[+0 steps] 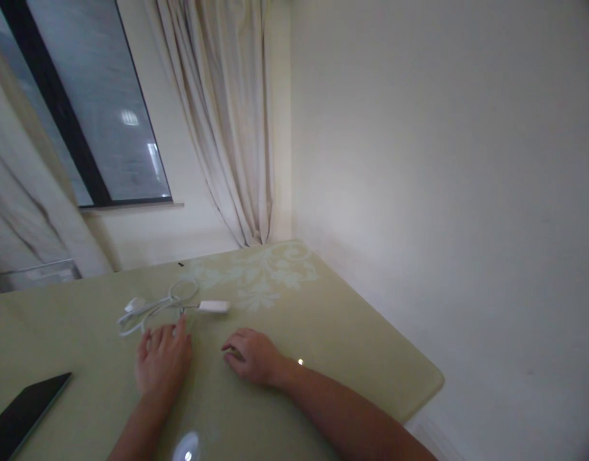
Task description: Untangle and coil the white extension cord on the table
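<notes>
A white cable [153, 307] lies in loose loops on the table, with a white plug-like piece [135, 305] at its left and a slim white block [214, 307] at its right. My left hand [164, 362] is just in front of the loops, palm down and fingers spread. Its index finger reaches to the cable near a small metal-looking part; whether it touches cannot be made out. To the right, my right hand [253, 356] rests on the tabletop, loosely curled. A gap shows between its thumb and fingers, with nothing visible in it.
The glossy greenish table [323, 339] carries a pale floral pattern and meets the wall on the right. A dark flat device [28, 413] lies at the left front. A tiny dark object [180, 264] is near the back edge. Curtains [227, 115] and a window [102, 96] stand behind.
</notes>
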{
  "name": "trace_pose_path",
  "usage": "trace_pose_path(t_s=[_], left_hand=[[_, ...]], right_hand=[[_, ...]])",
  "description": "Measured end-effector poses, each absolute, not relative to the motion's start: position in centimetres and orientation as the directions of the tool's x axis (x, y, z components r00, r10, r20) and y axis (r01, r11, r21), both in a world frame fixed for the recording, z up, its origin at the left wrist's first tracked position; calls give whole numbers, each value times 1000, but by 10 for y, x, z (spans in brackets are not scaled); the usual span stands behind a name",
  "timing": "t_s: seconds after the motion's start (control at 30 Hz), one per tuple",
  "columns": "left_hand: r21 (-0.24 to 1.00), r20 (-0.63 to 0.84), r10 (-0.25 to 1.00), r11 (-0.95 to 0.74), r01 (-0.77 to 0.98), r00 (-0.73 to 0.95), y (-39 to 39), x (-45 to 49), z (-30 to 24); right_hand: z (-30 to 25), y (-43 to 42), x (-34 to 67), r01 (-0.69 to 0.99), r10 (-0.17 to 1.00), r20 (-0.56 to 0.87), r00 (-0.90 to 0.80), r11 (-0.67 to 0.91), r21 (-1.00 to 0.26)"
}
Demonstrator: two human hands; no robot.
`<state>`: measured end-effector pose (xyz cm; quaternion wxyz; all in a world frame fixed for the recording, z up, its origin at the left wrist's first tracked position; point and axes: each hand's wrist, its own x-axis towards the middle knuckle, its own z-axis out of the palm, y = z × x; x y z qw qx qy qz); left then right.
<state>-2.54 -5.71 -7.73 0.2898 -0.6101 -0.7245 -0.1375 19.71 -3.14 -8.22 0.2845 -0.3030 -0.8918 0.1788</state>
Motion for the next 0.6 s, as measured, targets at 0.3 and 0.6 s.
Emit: trace_pose_path(t_s=[0.3, 0.6], left_hand=[[-54, 382, 906, 221, 974, -184, -56, -51, -73], [-60, 428, 898, -82, 995, 100, -73, 0, -76]], right_hand=[[-68, -10, 210, 302, 892, 333, -307, 423, -854], [-36, 8, 254, 279, 896, 282, -343, 383, -880]])
